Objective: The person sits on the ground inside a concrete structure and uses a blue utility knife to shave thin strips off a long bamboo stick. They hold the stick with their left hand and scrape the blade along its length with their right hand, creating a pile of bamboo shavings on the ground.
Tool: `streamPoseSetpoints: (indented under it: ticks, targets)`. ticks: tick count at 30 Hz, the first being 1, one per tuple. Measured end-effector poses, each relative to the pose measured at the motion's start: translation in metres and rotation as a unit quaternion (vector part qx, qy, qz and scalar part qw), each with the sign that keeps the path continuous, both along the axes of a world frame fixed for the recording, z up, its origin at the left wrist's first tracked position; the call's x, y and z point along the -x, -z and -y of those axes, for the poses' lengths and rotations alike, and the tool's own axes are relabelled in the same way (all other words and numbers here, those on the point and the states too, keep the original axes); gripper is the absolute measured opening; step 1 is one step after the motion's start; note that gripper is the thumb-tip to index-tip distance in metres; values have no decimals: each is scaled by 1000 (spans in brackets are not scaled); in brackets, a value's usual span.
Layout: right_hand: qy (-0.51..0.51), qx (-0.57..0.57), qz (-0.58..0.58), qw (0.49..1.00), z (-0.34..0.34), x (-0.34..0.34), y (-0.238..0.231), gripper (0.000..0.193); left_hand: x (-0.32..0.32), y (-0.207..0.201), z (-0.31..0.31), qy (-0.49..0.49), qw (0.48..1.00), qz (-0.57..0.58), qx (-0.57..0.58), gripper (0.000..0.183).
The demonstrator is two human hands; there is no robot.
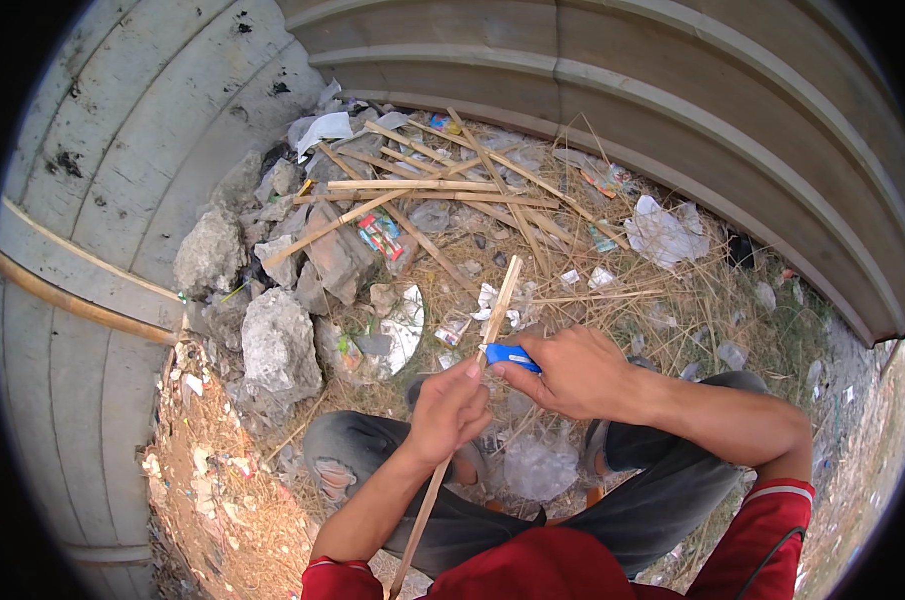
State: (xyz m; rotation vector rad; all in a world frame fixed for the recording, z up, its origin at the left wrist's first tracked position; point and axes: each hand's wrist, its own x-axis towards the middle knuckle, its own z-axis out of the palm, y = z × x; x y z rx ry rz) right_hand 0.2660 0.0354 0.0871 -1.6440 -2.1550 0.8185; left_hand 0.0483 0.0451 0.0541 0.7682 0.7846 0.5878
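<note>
My left hand is closed round a long, thin bamboo strip, which slants from beside my left leg up and away from me. In my right hand is a blue utility knife. Its front end meets the strip just beyond my left thumb, so the two hands are almost touching. Whether the blade is in the bamboo or only against it, I cannot tell. Farther off, a loose criss-cross heap of similar strips lies on stones, dry grass and litter.
Grey rocks are piled at the left, beside a pale panel wall. A ribbed metal sheet closes off the far side. Crumpled white litter and a red wrapper lie about. My bent knees frame the work.
</note>
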Motion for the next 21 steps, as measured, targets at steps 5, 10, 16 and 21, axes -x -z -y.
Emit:
streamPoseSetpoints:
  ticks: [5,10,16,21]
  targets:
    - [128,-49,-13,990,-40,-41,5,48,5,-6,6,56,998,-5,-3,48]
    - [75,-38,-57,995,-20,-27,-15,48,9,-2,2,20,1000,6,5,49]
    - [35,16,25,999,-10,1,6,55,4,-4,2,9,1000,-6,0,48]
    - [159,-24,-16,987,-58,-54,-3,54,13,-4,8,40,998,-16,-45,47]
